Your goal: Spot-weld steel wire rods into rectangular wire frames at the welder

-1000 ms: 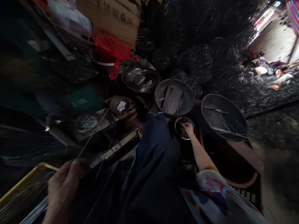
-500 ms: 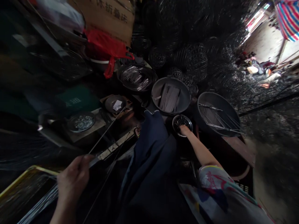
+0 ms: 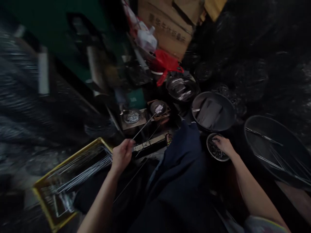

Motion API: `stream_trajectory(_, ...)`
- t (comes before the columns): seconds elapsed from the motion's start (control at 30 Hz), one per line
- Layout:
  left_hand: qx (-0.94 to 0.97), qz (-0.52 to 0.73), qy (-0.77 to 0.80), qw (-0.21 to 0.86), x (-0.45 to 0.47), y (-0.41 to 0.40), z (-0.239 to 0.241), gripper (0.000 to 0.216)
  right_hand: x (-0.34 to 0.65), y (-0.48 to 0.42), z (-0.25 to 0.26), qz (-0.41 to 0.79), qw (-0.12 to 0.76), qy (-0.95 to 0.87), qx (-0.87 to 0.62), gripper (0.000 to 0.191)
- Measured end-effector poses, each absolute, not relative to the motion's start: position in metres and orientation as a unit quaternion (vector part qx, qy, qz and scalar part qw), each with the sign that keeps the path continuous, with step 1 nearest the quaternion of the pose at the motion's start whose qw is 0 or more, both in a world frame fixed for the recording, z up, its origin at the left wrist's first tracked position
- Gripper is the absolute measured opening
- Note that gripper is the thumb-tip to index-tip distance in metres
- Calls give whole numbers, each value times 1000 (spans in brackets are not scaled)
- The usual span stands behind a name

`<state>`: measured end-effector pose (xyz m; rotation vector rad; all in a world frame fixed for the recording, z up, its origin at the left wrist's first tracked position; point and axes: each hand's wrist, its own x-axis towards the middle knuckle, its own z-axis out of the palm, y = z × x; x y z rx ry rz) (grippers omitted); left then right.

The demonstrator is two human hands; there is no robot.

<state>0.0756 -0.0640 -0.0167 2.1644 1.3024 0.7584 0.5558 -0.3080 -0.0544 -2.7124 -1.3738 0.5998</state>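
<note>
My left hand [image 3: 122, 154] is closed around a thin metal rod [image 3: 143, 127], which slants up and away to the right. On the right, my right hand [image 3: 224, 145] dips into a round metal bowl [image 3: 208, 147] of small dark metal pieces [image 3: 215, 149]. Its fingertips are drawn together among the pieces, and what they pinch, if anything, is too dark and blurred to make out. Under the left hand's rod lies a narrow pale bar [image 3: 152, 143]. A dark blue cloth [image 3: 179, 155] covers my lap between the two hands.
A yellow-rimmed crate [image 3: 69, 161] of metal rods stands at left. Wide basins hold flat strips [image 3: 209, 113] and thin rods [image 3: 277, 155]. Farther off are a dish of small shiny pieces [image 3: 132, 116], a small bowl with paper [image 3: 159, 109], a red bag [image 3: 166, 61] and a cardboard box [image 3: 167, 29].
The view has swung left, so the scene sits farther right and the yellow crate shows more fully. The left hand still grips the rod; the right hand stays in the bowl.
</note>
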Motion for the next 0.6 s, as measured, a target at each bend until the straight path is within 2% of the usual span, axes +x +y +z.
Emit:
stream_trajectory(0.1, 778, 300, 486, 262, 76, -60, -10, 27, 511, -268, -28, 227, 314, -495, -778, 24)
stream_trajectory(0.13, 773, 311, 484, 267, 76, -60, -8, 27, 492, -257, -22, 233, 385, -498, -741, 25)
stream_trajectory(0.2, 764, 334, 477, 278, 71, -62, -7, 26, 457, -241, -18, 224, 441, -499, -712, 26)
stream_trajectory(0.37, 769, 324, 480, 270, 49, -58, -6, 30, 417, -241, -37, 257, 406, -467, -742, 34)
stream_trajectory(0.5, 827, 155, 505, 190, 57, -22, 6, 37, 411, -248, -45, 294, 352, -444, -770, 42)
stream_trajectory(0.6, 834, 109, 515, 164, 78, 10, 11, 30, 402, -250, -34, 221, 254, -534, -776, 38)
